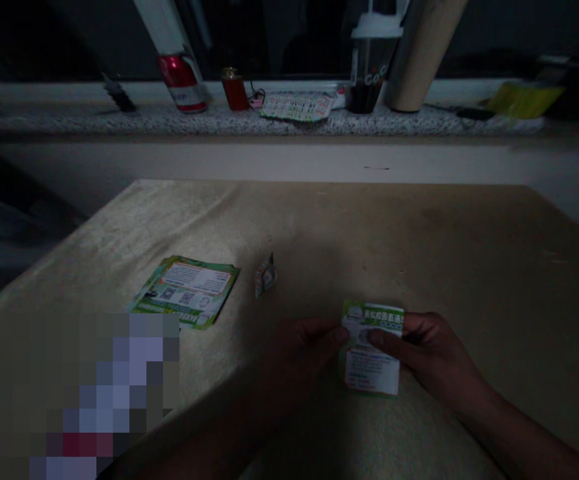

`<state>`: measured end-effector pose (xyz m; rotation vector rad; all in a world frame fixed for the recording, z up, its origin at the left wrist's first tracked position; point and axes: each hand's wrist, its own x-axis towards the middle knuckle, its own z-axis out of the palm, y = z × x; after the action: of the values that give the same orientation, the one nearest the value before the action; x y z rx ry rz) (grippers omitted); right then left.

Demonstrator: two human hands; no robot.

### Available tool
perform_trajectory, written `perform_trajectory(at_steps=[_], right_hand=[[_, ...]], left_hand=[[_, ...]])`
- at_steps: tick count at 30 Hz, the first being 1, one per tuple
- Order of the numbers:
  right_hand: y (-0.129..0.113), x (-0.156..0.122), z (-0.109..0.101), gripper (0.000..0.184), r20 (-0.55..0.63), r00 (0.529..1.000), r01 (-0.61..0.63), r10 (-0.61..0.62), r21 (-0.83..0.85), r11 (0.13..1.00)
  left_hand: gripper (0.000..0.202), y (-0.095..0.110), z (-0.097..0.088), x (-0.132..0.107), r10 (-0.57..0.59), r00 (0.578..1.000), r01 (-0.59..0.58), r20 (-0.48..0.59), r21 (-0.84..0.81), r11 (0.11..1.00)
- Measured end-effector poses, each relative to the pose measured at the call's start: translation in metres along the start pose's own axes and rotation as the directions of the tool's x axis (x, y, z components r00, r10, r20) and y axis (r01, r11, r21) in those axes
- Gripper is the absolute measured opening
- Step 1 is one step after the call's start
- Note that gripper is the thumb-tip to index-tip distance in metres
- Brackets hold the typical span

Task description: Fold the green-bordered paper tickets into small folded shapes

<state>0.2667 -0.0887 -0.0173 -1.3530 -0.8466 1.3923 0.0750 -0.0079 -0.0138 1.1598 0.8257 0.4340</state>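
Note:
Both my hands hold a small green and white printed leaflet (pixel 372 363) just above the tan table (pixel 419 240). My left hand (pixel 299 353) pinches its left edge with fingers curled. My right hand (pixel 427 353) grips the right edge, its thumb lying across the paper's face. A small folded paper piece (pixel 265 274) stands on the table beyond my left hand. A stack of flat leaflets (pixel 185 291) of the same kind lies further left.
A stone windowsill (pixel 249 121) runs along the back with a red can (pixel 183 83), a red lighter (pixel 234 89), a printed sheet (pixel 297 105), a dark drink cup (pixel 368 73), a cardboard tube (pixel 422 53) and a yellow object (pixel 523 99). The scene is dim.

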Motion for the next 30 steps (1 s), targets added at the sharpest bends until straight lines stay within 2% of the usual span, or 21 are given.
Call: perform_trajectory(at_steps=[9,14,18,20,22,27,30], right_hand=[[-0.002,0.0,0.001,0.02,-0.001,1.0,0.022,-0.022,-0.025,0.999],[-0.005,0.0,0.004,0.02,0.001,0.999,0.038,-0.038,-0.046,0.998],[-0.005,0.001,0.005,0.018,-0.011,0.999,0.037,-0.038,-0.099,0.994],[-0.005,0.002,0.006,0.017,-0.024,0.999,0.04,-0.044,-0.118,0.992],[-0.005,0.002,0.006,0.016,-0.043,0.998,0.047,-0.054,-0.147,0.988],[-0.003,0.002,0.005,0.017,-0.06,0.997,0.038,-0.051,-0.19,0.981],[-0.003,0.002,0.006,0.018,-0.053,0.998,0.029,-0.04,-0.191,0.981]], left_hand=[[0.026,0.0,0.0,-0.003,0.011,1.0,-0.01,-0.012,0.042,0.999],[0.027,0.004,-0.002,-0.004,0.088,0.994,-0.065,-0.059,0.315,0.947],[0.027,0.008,-0.004,-0.001,0.223,0.972,-0.14,-0.081,0.564,0.814],[0.027,0.007,-0.005,0.0,0.274,0.959,-0.167,-0.077,0.626,0.761],[0.026,0.007,-0.006,0.002,0.274,0.959,-0.172,-0.07,0.623,0.763],[0.027,0.009,-0.007,0.003,0.162,0.986,-0.117,-0.037,0.535,0.837],[0.025,0.011,-0.006,0.003,0.147,0.988,-0.106,-0.038,0.519,0.848]])
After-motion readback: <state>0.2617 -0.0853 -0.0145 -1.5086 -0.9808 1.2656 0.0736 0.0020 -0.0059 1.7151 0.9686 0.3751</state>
